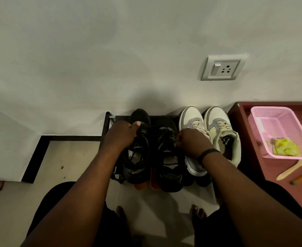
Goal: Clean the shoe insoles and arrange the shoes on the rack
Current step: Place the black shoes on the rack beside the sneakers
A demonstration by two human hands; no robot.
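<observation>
Hands both grip: your left hand (123, 133) holds the left black shoe (137, 148), your right hand (191, 142) its mate (168, 157), toes toward the rack (109, 122) back edge.

A single head-worn wide-angle camera looks steeply down and forward from above a crouching person, facing a pale wall (111, 50). Both forearms reach away from the lens to the rack (108, 122) at frame centre, close below. The floor (71, 157) fills the lower left; a red table (253, 157) cuts the right edge. Edges bow with lens distortion.
</observation>
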